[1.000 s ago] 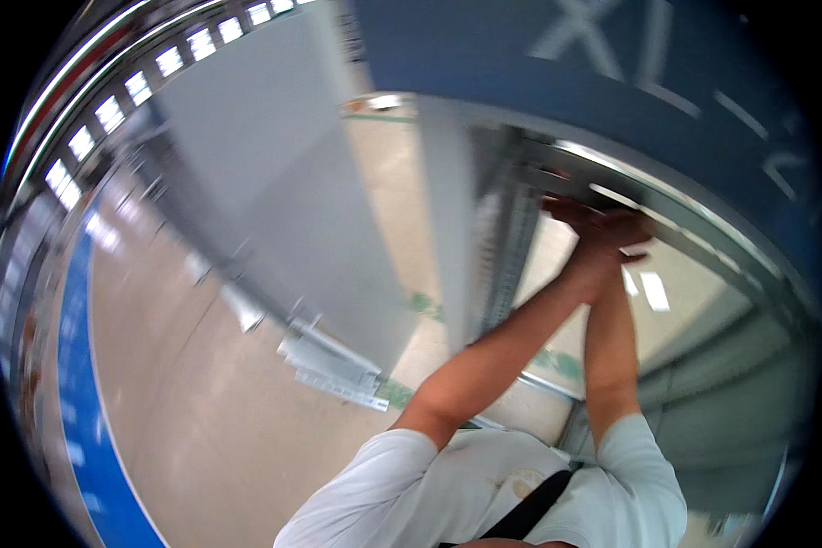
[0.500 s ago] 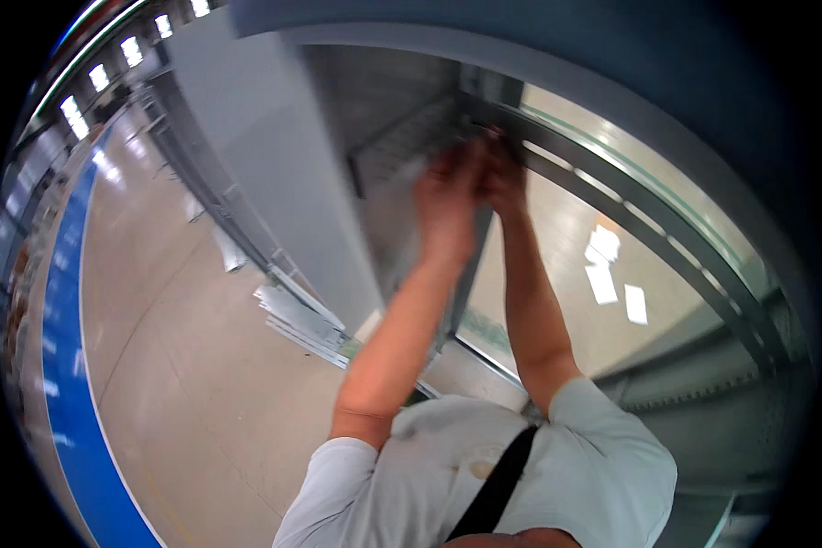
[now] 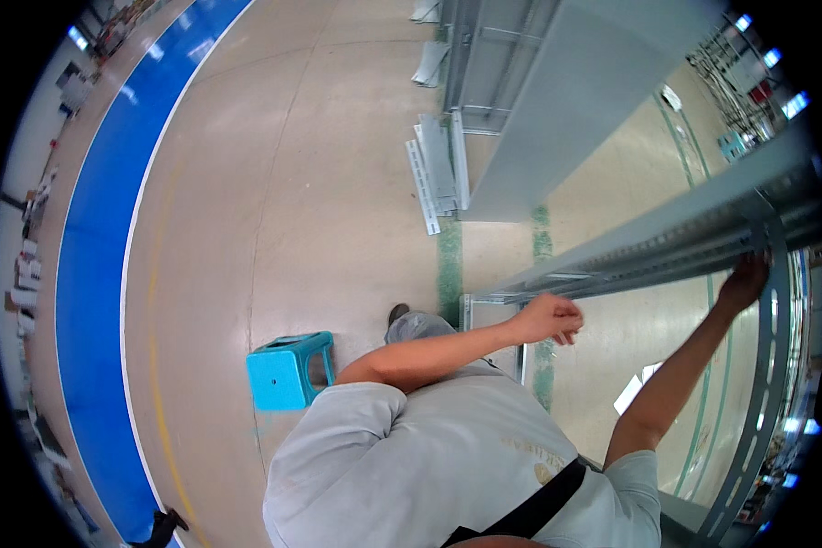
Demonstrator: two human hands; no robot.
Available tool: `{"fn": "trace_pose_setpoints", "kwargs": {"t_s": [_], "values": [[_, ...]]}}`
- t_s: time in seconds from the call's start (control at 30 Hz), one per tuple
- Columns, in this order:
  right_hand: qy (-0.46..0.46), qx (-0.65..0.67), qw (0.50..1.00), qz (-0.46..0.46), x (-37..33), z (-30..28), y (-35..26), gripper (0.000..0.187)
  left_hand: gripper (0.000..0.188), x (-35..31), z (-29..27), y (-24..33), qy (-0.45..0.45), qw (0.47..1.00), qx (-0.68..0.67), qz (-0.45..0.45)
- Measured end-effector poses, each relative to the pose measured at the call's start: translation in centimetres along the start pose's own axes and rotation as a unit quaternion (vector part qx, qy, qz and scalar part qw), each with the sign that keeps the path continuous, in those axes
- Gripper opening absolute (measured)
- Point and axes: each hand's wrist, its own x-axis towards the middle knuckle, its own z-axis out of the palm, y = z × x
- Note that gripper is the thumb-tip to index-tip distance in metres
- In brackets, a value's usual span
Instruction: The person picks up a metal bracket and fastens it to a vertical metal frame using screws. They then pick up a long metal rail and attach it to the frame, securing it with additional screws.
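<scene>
My left hand (image 3: 550, 319) is held in front of my chest, near a long grey cabinet post (image 3: 612, 260), apart from it. Its fingers are curled in toward the thumb; whether something small lies inside is hidden. Farther out, my right arm stretches to the right. My right hand (image 3: 746, 281) is closed at a slotted grey metal rail (image 3: 769, 338), close to the corner where the rail meets the post. Shadow darkens those fingers, and any fastener there is too small to see.
A blue plastic stool (image 3: 281, 376) stands on the floor at my left. Grey metal strips (image 3: 436, 169) lie beside another cabinet with a large grey panel (image 3: 580, 100). White sheets (image 3: 632, 391) lie on the floor beyond the frame. A blue floor lane (image 3: 96, 274) runs along the far left.
My view has swung left. Both hands were together at the frame's corner; now my left hand has come away toward my chest, while the right remains up at the rail.
</scene>
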Motion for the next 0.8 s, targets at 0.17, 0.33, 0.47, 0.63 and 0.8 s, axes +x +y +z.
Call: {"fn": "trace_pose_setpoints", "kwargs": {"t_s": [0.17, 0.33, 0.47, 0.63, 0.8], "values": [[-0.025, -0.092, 0.995, 0.037, -4.1, -1.2, -6.9, 0.038, 0.028, -12.0, -4.9, -10.8, 0.104, 0.989, -0.025, -0.105], [-0.068, -0.421, 0.873, -0.236, -8.8, 4.4, -5.0, 0.029, 0.034, -18.7, -12.1, -10.2, 0.299, 0.948, 0.005, -0.113], [0.123, -0.267, 0.954, -0.056, -20.3, 5.4, 0.0, 0.063, 0.029, -25.3, -20.2, -10.9, 0.417, 0.896, -0.042, -0.149], [0.017, -0.369, 0.868, 0.331, -44.4, 0.7, 8.9, 0.020, 0.029, -32.7, -30.6, -11.8, 0.394, 0.881, -0.047, -0.259], [-0.407, -0.495, 0.546, 0.539, -63.3, -2.7, 3.7, 0.038, 0.029, -31.1, -38.2, -10.8, 0.330, 0.872, 0.039, -0.361]]}}
